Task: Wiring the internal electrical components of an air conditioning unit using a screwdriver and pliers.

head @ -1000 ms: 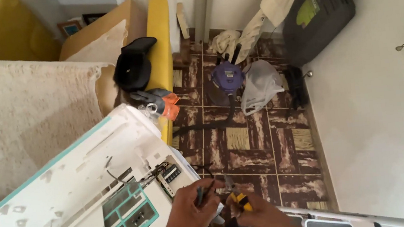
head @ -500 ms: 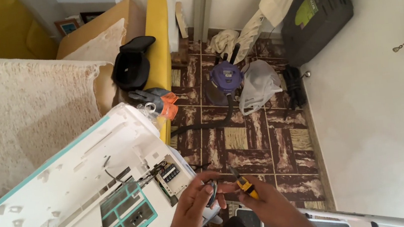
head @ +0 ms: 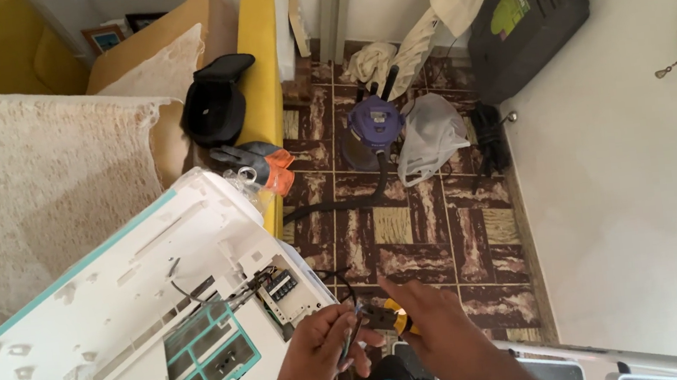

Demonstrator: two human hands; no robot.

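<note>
A white wall air-conditioner unit (head: 109, 323) with its cover off fills the lower left, showing teal filter frames and a small terminal block (head: 282, 288). Black wires (head: 340, 286) run from that block toward my hands. My left hand (head: 319, 360) pinches the thin wire ends (head: 352, 331) just right of the unit's end. My right hand (head: 437, 330) is beside it, closed around a yellow-handled plier tool (head: 394, 320) whose tip meets the wires.
Far below on the patterned tile floor stand a purple vacuum (head: 373, 132) with a black hose, a white plastic bag (head: 432, 134) and a dark case (head: 525, 15). A yellow sofa (head: 260, 81) with a cream throw lies left. A white wall (head: 631, 184) is on the right.
Both hands have shifted slightly right and up, staying together on the wires. The view tilted a little; the unit has not moved.
</note>
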